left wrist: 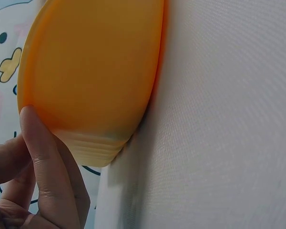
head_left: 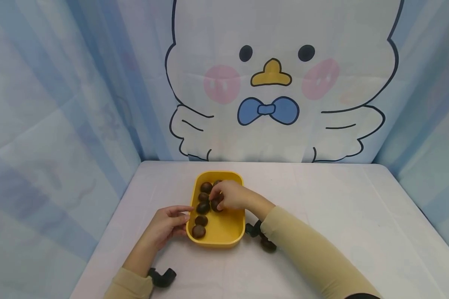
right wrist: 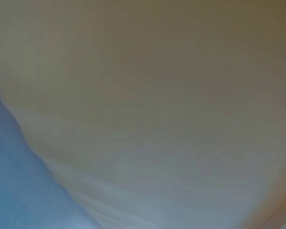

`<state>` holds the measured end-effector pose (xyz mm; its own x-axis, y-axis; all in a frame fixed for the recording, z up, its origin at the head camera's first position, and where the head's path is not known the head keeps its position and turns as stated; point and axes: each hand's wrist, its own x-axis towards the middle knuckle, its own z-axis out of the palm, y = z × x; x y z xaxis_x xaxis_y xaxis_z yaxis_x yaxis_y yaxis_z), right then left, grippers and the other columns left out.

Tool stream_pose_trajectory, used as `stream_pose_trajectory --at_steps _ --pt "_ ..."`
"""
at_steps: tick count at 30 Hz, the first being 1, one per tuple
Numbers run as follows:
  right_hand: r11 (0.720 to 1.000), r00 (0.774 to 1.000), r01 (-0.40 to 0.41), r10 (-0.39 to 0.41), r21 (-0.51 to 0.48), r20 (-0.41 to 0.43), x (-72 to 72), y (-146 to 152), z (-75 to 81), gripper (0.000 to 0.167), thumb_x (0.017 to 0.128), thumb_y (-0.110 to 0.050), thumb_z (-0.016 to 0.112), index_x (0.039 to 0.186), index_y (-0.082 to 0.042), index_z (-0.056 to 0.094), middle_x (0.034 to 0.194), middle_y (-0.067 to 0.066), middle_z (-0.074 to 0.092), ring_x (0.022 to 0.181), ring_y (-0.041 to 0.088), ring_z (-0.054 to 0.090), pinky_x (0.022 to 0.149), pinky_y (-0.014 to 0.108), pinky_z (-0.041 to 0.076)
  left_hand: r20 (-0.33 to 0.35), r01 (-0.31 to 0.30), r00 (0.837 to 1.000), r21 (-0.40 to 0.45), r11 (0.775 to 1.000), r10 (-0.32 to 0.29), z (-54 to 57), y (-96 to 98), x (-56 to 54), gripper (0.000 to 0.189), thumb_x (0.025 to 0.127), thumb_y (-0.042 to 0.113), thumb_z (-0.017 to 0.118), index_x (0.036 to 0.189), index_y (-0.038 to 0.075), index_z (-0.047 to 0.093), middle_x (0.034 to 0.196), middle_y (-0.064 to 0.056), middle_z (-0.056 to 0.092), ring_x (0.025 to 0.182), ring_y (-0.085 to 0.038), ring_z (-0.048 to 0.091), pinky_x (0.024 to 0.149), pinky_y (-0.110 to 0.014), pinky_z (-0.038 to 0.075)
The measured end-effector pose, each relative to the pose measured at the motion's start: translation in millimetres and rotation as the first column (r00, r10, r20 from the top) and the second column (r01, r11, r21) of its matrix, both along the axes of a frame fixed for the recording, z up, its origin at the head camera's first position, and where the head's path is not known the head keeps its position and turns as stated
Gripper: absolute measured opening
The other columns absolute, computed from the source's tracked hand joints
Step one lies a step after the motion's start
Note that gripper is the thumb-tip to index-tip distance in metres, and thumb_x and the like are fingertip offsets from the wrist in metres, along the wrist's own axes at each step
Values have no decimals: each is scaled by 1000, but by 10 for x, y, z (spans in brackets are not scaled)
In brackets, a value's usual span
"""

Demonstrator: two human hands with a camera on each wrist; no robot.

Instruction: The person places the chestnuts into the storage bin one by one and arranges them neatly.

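A yellow tray (head_left: 228,232) stands on the table with several dark brown chestnuts in it, most in a rough column along its left side; one chestnut (head_left: 198,231) lies at the near left corner. My right hand (head_left: 233,195) reaches into the tray from the right, its curled fingers and thumb pinching a chestnut (head_left: 215,205) beside that column. The left hand (head_left: 165,224) is at the tray's left side, fingertips touching the outer wall and rim. In the left wrist view, fairly straight fingers (left wrist: 47,162) rest against the tray wall (left wrist: 95,67). Sleeve fabric fills the right wrist view, hiding the right hand there.
Outside the tray, another chestnut (head_left: 268,245) lies on the table, partly covered by the right sleeve (head_left: 303,245). Dark curved pieces (head_left: 162,277) sit at both wrists. A curtain with a cartoon bird (head_left: 273,137) hangs behind the white table (head_left: 340,199).
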<state>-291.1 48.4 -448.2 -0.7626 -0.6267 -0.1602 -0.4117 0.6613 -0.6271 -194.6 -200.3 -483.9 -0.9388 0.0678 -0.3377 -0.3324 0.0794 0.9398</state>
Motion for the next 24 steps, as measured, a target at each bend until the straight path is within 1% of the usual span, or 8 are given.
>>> stream_pose_trajectory --at_steps 4,9,12,18,24 --pt "1000 1000 -7 8 27 -21 9 -21 -11 27 90 0 83 112 -15 79 112 1 74 100 18 62 100 38 60 0 9 1000 2 1000 -9 -8 -8 2 38 101 8 72 138 1 71 95 -8 74 68 -15 70 67 -25 66" --pt "998 997 -22 27 67 -77 9 -45 -55 25 90 -3 84 111 -17 80 111 -1 76 99 16 62 100 37 60 2 8 1000 15 1000 -8 -21 -11 -3 37 100 7 72 137 1 72 94 -7 74 67 -16 70 67 -26 66" --pt "998 995 -18 24 64 -95 14 -52 -59 24 90 -4 84 111 -17 80 112 0 76 100 16 63 100 37 60 -4 12 1000 12 1000 -12 -10 -13 -2 37 101 8 71 137 1 71 96 -9 74 68 -15 70 68 -26 66" --pt "999 996 15 -12 31 -86 28 -42 -49 24 92 -2 81 112 -16 80 116 2 75 100 17 63 98 37 60 -4 11 1000 9 1000 -11 8 -16 2 37 101 9 71 138 2 71 98 -10 74 69 -15 70 68 -26 66" --pt "999 998 41 -41 -9 -52 45 -9 5 28 93 3 77 115 -14 80 118 2 76 102 18 66 99 39 62 1 8 1000 0 1000 -8 18 -3 15 37 101 9 71 138 3 72 99 -11 74 69 -16 70 68 -26 66"
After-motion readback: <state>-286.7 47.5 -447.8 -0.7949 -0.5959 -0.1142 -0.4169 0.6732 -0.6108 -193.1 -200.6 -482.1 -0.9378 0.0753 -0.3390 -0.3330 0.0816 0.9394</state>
